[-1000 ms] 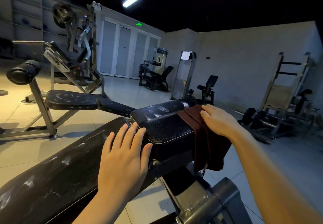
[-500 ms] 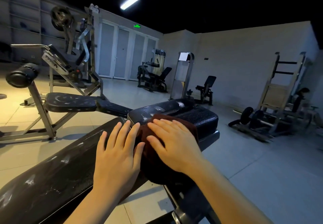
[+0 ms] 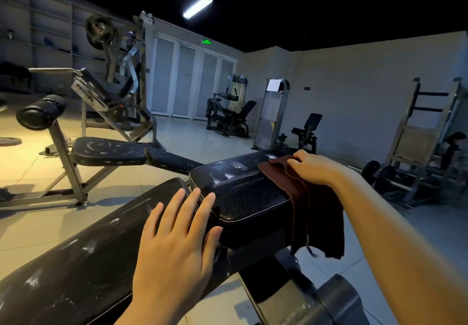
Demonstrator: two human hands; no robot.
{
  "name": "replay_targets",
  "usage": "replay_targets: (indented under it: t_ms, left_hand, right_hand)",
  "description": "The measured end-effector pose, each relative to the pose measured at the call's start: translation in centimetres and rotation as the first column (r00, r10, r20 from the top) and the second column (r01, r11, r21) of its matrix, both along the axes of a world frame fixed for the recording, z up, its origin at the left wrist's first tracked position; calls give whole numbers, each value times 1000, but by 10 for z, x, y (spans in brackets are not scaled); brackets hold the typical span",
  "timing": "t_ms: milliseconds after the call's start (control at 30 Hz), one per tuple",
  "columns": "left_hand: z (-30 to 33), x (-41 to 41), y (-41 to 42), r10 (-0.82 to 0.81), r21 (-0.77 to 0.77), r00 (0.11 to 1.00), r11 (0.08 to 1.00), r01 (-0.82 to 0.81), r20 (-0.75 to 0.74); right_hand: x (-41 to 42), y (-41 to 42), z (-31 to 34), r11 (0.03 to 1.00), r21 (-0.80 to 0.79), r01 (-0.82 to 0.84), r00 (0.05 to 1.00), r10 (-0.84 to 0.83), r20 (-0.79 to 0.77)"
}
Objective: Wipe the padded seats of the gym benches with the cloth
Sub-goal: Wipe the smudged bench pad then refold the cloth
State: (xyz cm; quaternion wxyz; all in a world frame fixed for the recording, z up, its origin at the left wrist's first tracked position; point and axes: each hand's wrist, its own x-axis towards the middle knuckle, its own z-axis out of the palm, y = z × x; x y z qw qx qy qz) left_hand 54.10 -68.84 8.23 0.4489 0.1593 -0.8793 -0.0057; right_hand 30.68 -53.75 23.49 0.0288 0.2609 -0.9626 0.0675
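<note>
A black padded seat [image 3: 238, 187] of the near bench sits in front of me, with its long black back pad [image 3: 83, 256] running down to the lower left. My left hand [image 3: 177, 238] lies flat, fingers spread, on the joint between the two pads. My right hand [image 3: 312, 166] presses a dark brown cloth [image 3: 314, 210] onto the far right corner of the seat. Most of the cloth hangs down over the seat's right side. A second bench with a worn black seat [image 3: 109, 151] stands to the left.
A roller pad on a steel post [image 3: 40, 113] stands at the left by the second bench. A plate-loaded machine [image 3: 119, 78] is behind it. More machines [image 3: 228, 111] line the far wall, and a rack with weights [image 3: 415, 147] stands at the right. Tiled floor surrounds the benches.
My right hand has swept the cloth from the near left part of the seat, beside my left hand, to its far right corner. The cloth now drapes over the side. My left hand stayed.
</note>
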Motion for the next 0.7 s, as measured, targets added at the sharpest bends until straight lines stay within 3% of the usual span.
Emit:
replay_targets:
  t_ms: [233,367,600,700]
  left_hand:
    - [1,3,3,25,-2,1000,1000,-25,-9]
    - [2,3,5,31,35,1000,999,-31,3]
    - [2,6,6,7,82,999,997,-4,-36]
    - [1,7,5,13,75,1000,997,-11,-27]
  right_hand:
    - [28,11,-10,984,69,-165,984,169,-63]
    - [83,14,-37,953,59,-299,931,304,-199]
    - [156,-20,-68,831,53,-554,791,545,-277]
    - [156,-20,-77,829,10,-560,779,530,-334]
